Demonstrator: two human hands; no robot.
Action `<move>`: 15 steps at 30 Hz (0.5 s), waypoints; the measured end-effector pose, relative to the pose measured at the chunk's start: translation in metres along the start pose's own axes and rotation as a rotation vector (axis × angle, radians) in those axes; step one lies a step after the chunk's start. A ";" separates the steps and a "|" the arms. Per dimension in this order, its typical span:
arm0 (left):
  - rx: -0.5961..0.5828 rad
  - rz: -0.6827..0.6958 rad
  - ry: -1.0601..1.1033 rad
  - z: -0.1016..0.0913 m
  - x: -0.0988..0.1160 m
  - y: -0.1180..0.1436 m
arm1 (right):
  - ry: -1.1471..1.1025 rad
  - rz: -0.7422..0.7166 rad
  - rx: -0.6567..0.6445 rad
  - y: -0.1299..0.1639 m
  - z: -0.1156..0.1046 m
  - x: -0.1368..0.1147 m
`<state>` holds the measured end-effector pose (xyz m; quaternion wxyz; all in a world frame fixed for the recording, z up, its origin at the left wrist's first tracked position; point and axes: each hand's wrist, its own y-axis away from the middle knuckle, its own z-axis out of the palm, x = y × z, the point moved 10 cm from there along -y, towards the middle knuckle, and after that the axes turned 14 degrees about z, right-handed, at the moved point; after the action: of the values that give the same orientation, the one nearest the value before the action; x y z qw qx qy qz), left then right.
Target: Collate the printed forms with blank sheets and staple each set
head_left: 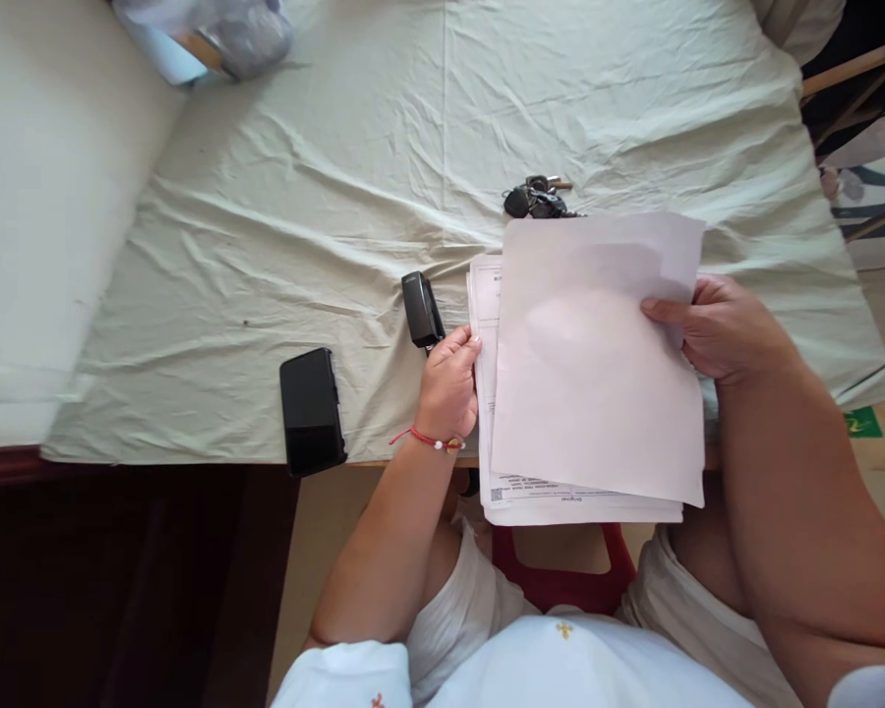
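My left hand (pixel 449 379) pinches the stack's (pixel 488 305) left edge; my right hand (pixel 723 329) grips the sheet (pixel 597 364) over the stack, long axis pointing away from me.

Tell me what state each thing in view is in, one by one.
Pale green cloth: spread out, wrinkled
Stack of white printed papers: edges uneven, gripped by the left hand
Blank-faced white paper sheet: skewed over the stack, gripped by the right hand
Black rectangular phone: flat, screen dark
Black oblong stapler: resting on the cloth
Dark bunch of keys: heaped together
Red beaded bracelet: worn
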<state>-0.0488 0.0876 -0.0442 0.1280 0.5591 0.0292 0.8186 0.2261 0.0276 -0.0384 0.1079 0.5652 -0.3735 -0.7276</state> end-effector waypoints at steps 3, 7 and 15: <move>-0.015 0.002 0.001 0.000 0.000 0.000 | -0.008 -0.019 -0.016 0.000 0.005 0.000; -0.037 0.032 -0.004 -0.002 0.001 -0.001 | 0.025 -0.012 -0.017 -0.002 0.006 0.001; 0.015 0.073 -0.059 -0.021 0.006 -0.005 | 0.008 -0.218 0.199 0.002 -0.037 -0.026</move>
<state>-0.0696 0.0958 -0.0477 0.0945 0.5847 0.0111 0.8057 0.2678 0.0256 -0.0205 -0.0267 0.6131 -0.3798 -0.6922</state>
